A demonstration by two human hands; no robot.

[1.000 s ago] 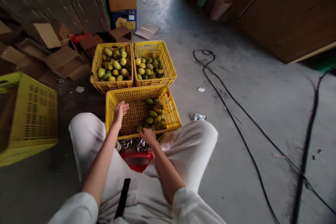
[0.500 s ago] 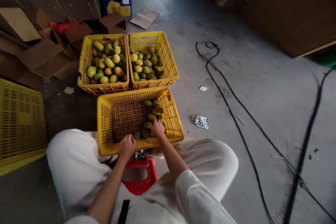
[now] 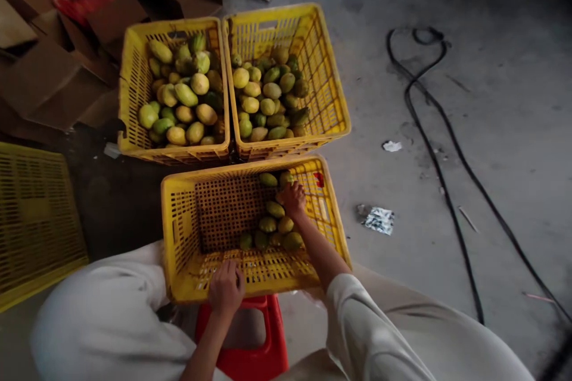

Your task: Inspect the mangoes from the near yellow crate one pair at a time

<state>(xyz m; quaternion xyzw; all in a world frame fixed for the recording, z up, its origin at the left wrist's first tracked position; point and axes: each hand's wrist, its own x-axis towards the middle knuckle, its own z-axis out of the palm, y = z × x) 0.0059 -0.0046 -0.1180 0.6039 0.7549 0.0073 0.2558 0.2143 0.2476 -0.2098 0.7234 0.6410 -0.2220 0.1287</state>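
Note:
In front of my knees a yellow plastic crate [image 3: 183, 277] is tilted toward me, with several oval green-yellow fruits [image 3: 268, 224] along its right side. My right hand [image 3: 294, 199] is inside it, fingers curled down around a fruit mostly hidden beneath them, between a fruit [image 3: 268, 179] at the far wall and the nearer ones. At the crate's near rim my left hand [image 3: 226, 287] is closed over the edge, its fingertips partly hidden.
Two yellow crates, left [image 3: 129, 89] and right [image 3: 333, 83], stand beyond, holding many similar fruits. A red stool [image 3: 272, 339] is below me. Another crate [image 3: 36, 220], cardboard boxes [image 3: 53, 80], a black cable [image 3: 429, 131] and a foil wrapper [image 3: 379, 220] lie around.
My right hand has moved from the nearer fruits toward the far right part of the crate. My left hand stays at the near rim. The view has shifted down and closer.

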